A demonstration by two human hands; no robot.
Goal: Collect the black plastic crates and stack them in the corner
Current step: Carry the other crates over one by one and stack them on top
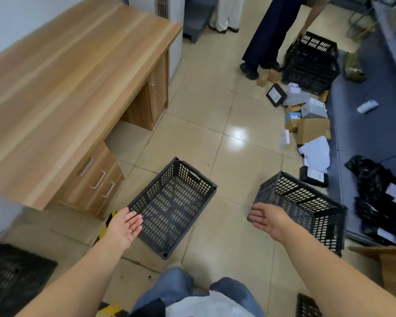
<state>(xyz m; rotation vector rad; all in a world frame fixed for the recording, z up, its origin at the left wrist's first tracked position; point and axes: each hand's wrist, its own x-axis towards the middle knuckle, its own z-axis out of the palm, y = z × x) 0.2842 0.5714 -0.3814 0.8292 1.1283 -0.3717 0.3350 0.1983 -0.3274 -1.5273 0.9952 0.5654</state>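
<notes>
A black perforated crate [172,207] lies on the tiled floor just ahead, mouth up. My left hand [125,226] hovers open, palm up, at its near left corner, holding nothing. A second black crate [304,209] sits tipped on its side at the right. My right hand [266,218] is open beside its near left corner, fingers apart, empty. Another black crate [311,62] stands farther back at the right, a person's hand on its rim. Part of one more crate [12,275] shows at the bottom left, and a corner of another crate [306,305] at the bottom right.
A wooden desk [62,88] with drawers fills the left. Parcels and boxes [306,124] are scattered along a dark mat [370,138] at the right. A person in dark trousers [265,37] stands at the back. A cardboard box [391,268] sits at the lower right.
</notes>
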